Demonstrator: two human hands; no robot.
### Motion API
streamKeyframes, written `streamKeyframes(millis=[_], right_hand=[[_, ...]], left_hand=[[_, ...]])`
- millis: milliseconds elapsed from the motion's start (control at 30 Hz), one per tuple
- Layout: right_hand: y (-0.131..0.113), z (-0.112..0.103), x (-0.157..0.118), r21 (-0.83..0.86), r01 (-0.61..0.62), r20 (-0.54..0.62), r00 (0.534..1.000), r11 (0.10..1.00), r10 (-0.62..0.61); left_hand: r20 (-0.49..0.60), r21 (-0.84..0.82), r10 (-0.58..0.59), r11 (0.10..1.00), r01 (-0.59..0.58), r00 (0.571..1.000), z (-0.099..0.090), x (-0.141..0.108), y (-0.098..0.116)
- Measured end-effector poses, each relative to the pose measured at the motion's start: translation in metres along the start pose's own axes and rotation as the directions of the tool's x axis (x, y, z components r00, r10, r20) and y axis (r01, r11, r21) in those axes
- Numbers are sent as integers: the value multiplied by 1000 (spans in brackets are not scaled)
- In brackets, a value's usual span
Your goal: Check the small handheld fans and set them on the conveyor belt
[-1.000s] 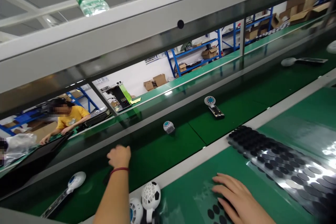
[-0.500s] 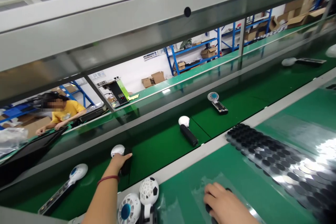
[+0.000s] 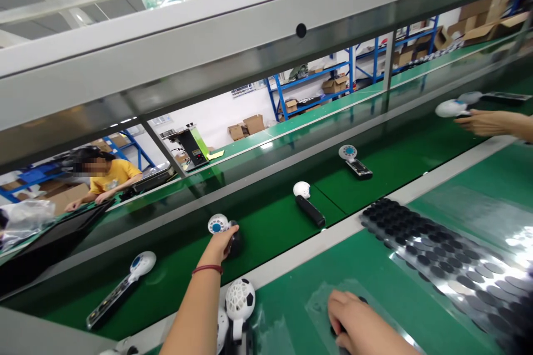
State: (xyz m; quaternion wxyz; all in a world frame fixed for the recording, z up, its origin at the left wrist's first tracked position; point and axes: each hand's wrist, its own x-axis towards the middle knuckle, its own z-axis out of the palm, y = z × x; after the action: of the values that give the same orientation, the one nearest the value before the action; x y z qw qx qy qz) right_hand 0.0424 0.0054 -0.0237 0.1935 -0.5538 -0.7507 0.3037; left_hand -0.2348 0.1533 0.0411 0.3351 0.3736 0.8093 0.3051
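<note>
Over the green conveyor belt [image 3: 266, 222], my left hand [image 3: 224, 239] is closed round the black handle of a device with a white round head [image 3: 218, 224], whose blue centre faces up. My right hand [image 3: 353, 319] rests on the green bench at the bottom, its fingers curled over a dark object that is mostly hidden, on a clear plastic sheet. A white head with black patches [image 3: 240, 299] stands between my arms at the bench edge. To the right lies a sheet of black round pads [image 3: 428, 238].
More devices lie on the belt: one at the left [image 3: 112, 294], a black-handled one [image 3: 310, 211] and one with a blue centre [image 3: 355, 161]. At the far right another person's hand [image 3: 491, 122] holds a white-headed device. A metal beam [image 3: 250, 28] crosses above. A person in yellow [image 3: 112, 177] sits opposite.
My left hand has moved right with its device, whose blue centre now shows. The other person's hand has come in at the right. Devices on the belt have shifted right in view.
</note>
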Motion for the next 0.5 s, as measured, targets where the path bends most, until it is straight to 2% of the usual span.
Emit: streamKeyframes(millis=[100,233,367,500], right_hand=[[-1,-20,-7,184,-6,44,999,983,-2],[5,-44,-8,450,-44,106,994,892,-4],[5,-60,-8,681,-49,93,996,730,-20],[-9,-73,-7,717,-25,48,999,697,-13]], left_hand=[[189,-270,-59,957,110,980,17,-31,19],[322,-567,73,814,130,944,42,-91,30],[393,-685,188,713,151,900,66,-145,18],[423,-691,149,692,211,894,80,-175,-3]])
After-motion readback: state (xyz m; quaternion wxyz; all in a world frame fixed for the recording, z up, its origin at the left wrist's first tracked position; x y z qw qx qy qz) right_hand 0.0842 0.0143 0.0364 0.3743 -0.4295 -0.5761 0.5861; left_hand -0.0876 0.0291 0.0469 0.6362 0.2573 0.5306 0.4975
